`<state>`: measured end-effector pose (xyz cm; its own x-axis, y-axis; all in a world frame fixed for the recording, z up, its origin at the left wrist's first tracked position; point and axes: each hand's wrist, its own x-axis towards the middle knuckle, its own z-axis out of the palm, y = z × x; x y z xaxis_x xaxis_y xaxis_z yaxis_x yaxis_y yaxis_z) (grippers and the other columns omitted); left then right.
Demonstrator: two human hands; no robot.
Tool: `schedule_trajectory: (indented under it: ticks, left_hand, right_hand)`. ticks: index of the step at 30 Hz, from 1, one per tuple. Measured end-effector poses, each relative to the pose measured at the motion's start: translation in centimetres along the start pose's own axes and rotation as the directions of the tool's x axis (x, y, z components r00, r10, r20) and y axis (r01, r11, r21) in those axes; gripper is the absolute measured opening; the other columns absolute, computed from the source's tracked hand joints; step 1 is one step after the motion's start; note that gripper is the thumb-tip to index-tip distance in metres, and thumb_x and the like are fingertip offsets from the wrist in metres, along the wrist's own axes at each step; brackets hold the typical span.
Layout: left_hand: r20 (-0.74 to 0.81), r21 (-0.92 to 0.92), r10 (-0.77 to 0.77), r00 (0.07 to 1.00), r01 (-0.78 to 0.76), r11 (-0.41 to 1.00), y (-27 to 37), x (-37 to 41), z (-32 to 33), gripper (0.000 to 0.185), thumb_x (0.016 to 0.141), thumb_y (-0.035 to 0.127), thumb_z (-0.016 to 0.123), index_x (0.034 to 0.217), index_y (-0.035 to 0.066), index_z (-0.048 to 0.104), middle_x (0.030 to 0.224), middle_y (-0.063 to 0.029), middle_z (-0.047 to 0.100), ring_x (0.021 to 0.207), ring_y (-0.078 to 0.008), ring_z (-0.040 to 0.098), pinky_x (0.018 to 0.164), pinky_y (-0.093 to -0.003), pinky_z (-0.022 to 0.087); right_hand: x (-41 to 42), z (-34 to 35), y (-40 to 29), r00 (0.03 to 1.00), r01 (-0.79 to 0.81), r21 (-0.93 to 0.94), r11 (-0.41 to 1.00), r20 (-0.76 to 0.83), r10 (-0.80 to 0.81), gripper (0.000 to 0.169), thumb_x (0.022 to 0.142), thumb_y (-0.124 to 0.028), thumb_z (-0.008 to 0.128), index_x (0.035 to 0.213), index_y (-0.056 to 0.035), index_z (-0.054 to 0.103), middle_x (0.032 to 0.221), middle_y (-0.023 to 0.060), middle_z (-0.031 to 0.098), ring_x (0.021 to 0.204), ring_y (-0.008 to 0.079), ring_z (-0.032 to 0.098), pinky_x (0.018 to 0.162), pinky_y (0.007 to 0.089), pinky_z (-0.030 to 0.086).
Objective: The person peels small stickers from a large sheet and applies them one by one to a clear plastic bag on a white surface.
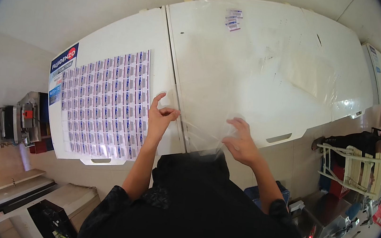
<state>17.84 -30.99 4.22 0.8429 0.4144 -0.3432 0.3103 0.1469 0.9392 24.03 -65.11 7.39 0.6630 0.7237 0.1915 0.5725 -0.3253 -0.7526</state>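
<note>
A thin clear plastic film (205, 140), possibly a bag, hangs between my hands at the front edge of a white chest freezer lid (211, 68). At its right side, my right hand (244, 145) holds it, slightly blurred. My left hand (160, 119) is over the seam between two lids, its thumb and a finger meeting and its index finger raised. Whether film is pinched there is too faint to tell. Left of that hand, a large sheet of small printed labels (106, 105) covers much of the left lid (122, 35). Several loose printed labels (233, 20) lie near the back.
A Fujidenzo sticker (64, 60) marks the freezer's left end. On the right are a pale slatted chair (355, 171) beside a person's dark-clothed leg (352, 139), and metal equipment (325, 210). More metal equipment (28, 118) stands left. A wall runs behind the freezer.
</note>
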Motion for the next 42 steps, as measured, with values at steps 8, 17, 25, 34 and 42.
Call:
schedule_trajectory:
  ticks: [8, 17, 25, 34, 42]
  left_hand:
    - [0.066, 0.074, -0.040, 0.997, 0.035, 0.997, 0.3, -2.9, 0.0, 0.082, 0.088, -0.002, 0.080, 0.159, 0.001, 0.039, 0.088, -0.0105, 0.077, 0.078, -0.0136, 0.071, 0.076, -0.0284, 0.058]
    - [0.146, 0.191, 0.111, 0.983, -0.138, 0.972, 1.5, -4.3, -3.4, 0.072, 0.092, 0.004, 0.079, 0.156, 0.008, 0.047, 0.124, -0.0111, 0.066, 0.091, -0.0147, 0.069, 0.073, -0.0300, 0.058]
    - [0.132, 0.060, 0.244, 0.961, -0.254, 0.965, 2.0, -8.2, -17.1, 0.037, 0.096, 0.008, 0.077, 0.133, 0.007, 0.069, 0.117, -0.0039, 0.071, 0.102, -0.0127, 0.067, 0.081, -0.0299, 0.056]
    - [-0.578, 0.662, 0.553, 0.600, -0.053, 0.748, -3.6, -6.7, -46.8, 0.046, 0.091, 0.019, 0.082, 0.132, 0.004, 0.070, 0.134, -0.0203, 0.068, 0.128, -0.0384, 0.062, 0.109, -0.0480, 0.048]
    - [-0.622, 0.759, 0.524, 0.582, 0.285, 0.585, -3.2, 0.3, -53.3, 0.046, 0.095, 0.033, 0.075, 0.134, 0.009, 0.073, 0.148, -0.0201, 0.059, 0.141, -0.0433, 0.049, 0.112, -0.0604, 0.040]
  right_hand:
    - [-1.9, 3.4, -1.3, 0.787, -0.416, 0.471, 0.778, -0.242, 0.568, 0.029, 0.083, 0.011, 0.081, 0.106, -0.0048, 0.075, 0.157, 0.0109, 0.050, 0.133, 0.0230, 0.059, 0.076, 0.0249, 0.064]
    - [-0.1, 6.2, -3.6, 0.815, -0.450, -0.330, 0.830, -0.531, 0.231, 0.031, 0.086, -0.001, 0.081, 0.115, -0.0089, 0.077, 0.146, 0.0151, 0.059, 0.131, 0.0359, 0.059, 0.106, 0.0458, 0.051]
    - [5.1, 14.5, -10.4, 0.769, -0.433, -0.162, 0.887, -0.580, 0.269, 0.024, 0.089, -0.001, 0.076, 0.112, -0.0075, 0.077, 0.144, 0.0147, 0.061, 0.136, 0.0371, 0.056, 0.114, 0.0465, 0.046]
    - [12.8, 29.7, -18.2, 0.977, -0.013, 0.105, 0.994, -0.212, 0.035, 0.022, 0.086, 0.001, 0.077, 0.108, -0.0048, 0.076, 0.132, 0.0132, 0.065, 0.128, 0.0356, 0.059, 0.105, 0.0438, 0.050]
    - [15.0, 35.2, -18.9, 0.955, 0.255, -0.091, 0.963, -0.134, -0.266, 0.018, 0.082, -0.001, 0.078, 0.099, -0.0055, 0.074, 0.120, 0.0116, 0.067, 0.122, 0.0388, 0.060, 0.105, 0.0502, 0.048]
